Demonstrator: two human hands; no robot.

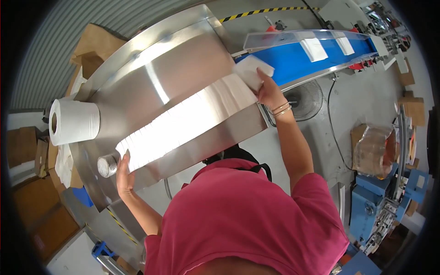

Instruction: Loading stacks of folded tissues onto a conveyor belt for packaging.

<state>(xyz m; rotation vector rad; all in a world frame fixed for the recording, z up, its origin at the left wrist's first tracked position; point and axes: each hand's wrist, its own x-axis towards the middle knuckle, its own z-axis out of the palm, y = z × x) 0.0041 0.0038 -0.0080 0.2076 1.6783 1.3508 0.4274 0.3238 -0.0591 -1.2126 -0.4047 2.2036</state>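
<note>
A white packet [250, 72] is hiding most fingers of the right hand [271, 93]. Just right of that hand, a fan [310, 101] is partly hiding behind the wrist [277, 103]. Far past it, a machine [388, 36] is looking too tiny to tell.

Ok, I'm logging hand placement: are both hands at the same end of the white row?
No, along the white row, the left hand is at one end and the right hand at the other.

Tissue row [183, 123] runs across the bench [151, 85], between left hand [124, 178] and right hand [271, 95]. Paper roll [82, 120] is further back on the left, cylinder [107, 166] just beside the left hand. Conveyor's [286, 62] off right, two tissue packs [314, 49] on it, fan [309, 101] on its near side.
</note>
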